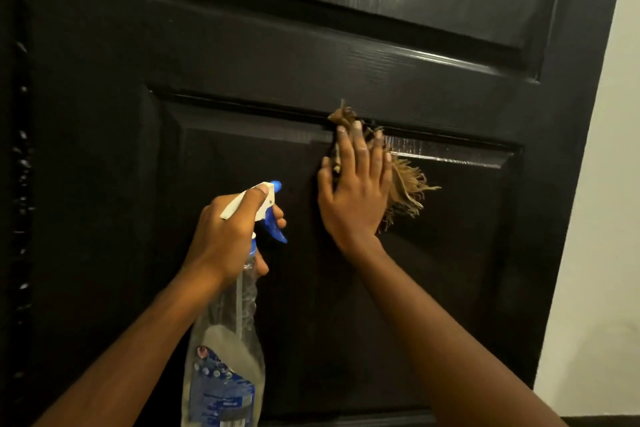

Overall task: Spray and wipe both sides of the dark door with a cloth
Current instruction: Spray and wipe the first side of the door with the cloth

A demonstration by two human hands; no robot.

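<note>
Obs.: the right hand point(356, 191) lies flat on the dark door point(277, 55), fingers straight and slightly spread. It presses a frayed tan cloth point(408, 184) against the top edge of the lower panel, just right of frame centre. Loose threads stick out at 12 and 4 o'clock of the hand. The left hand point(228, 236) curls round the neck of the spray bottle point(228, 340) at 7 o'clock of frame, thumb laid along the sprayer head.

Orientation: the bottle's long axis runs from 6 toward 12–1 o'clock, base low and head up. The nozzle points toward 2 o'clock, at the panel and close to the right hand. The door's long axis stands upright but leans toward 1 o'clock in this view. The panel groove runs 9 to 3–4 o'clock.

Risks, as we judge them:
- The cloth is pressed, not gripped, so a fast stroke could slide it out from under the palm.
- The frayed threads may snag in the groove.
- A squeeze now would likely wet the right hand's knuckles.
- The wet streak at 3 o'clock of the hand could dry into a mark.

We cannot tell how the far side of the door stands.
</note>
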